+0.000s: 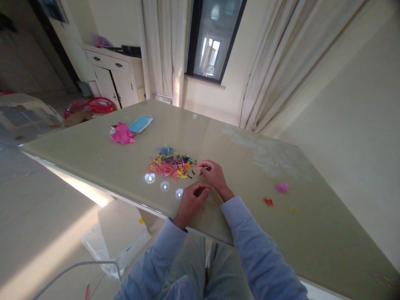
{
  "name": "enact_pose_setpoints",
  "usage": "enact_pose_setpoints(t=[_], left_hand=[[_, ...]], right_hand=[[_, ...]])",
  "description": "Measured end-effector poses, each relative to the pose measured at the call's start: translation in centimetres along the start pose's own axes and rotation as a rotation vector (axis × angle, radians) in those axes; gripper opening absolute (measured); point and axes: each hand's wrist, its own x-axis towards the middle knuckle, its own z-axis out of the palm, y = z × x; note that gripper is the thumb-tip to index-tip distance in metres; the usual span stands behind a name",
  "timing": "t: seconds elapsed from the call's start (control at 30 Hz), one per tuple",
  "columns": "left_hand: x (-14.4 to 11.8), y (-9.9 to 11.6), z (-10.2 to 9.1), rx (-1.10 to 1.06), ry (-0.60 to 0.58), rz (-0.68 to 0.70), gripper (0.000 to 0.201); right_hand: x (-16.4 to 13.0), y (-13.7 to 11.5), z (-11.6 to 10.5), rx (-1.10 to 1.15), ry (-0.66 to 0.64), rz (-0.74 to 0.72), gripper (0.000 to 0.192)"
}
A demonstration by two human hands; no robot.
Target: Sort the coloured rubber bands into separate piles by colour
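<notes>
A loose heap of small coloured rubber bands (170,162) lies on the table, with red, yellow, blue and black mixed together. At the heap's right edge is my right hand (215,176), its thumb and fingers pinched on what looks like a thin, pale reddish rubber band. Nearer the table's front edge, my left hand (192,201) is curled with thumb and fingertips together; whatever is between them is too small to make out. A few black bands (191,175) lie loose between the heap and my hands.
Farther right on the table (237,166) are a small red cluster (268,202), a pink piece (283,188) and some yellow bands (294,209). A crumpled pink wrapper (123,133) and a blue face mask (141,123) lie at the back left. Behind stands a white cabinet (109,62).
</notes>
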Motion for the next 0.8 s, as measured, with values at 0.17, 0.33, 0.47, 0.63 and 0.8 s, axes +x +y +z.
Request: enact_pose_setpoints(t=[0.17,0.33,0.47,0.63,0.8], left_hand=[[0.1,-0.1,0.0,-0.026,0.006,-0.016,0.018],[0.2,0.1,0.0,-0.074,0.06,-0.037,0.02],[0.4,0.2,-0.1,-0.187,0.276,-0.082,0.038],[0.6,0.2,0.0,-0.129,0.304,-0.108,0.05],[0.4,0.0,0.0,-0.002,0.172,-0.048,0.023]], right_hand=[[-0.3,0.0,-0.2,-0.005,-0.004,0.016,0.019],[-0.7,-0.2,-0.6,0.02,-0.012,0.014,0.017],[-1.4,-0.7,-1.3,0.082,-0.013,0.005,0.021],[-2.3,-1.2,-1.8,0.198,-0.026,0.018,0.026],[-3.4,-2.1,-2.4,0.316,-0.02,0.047,0.026]])
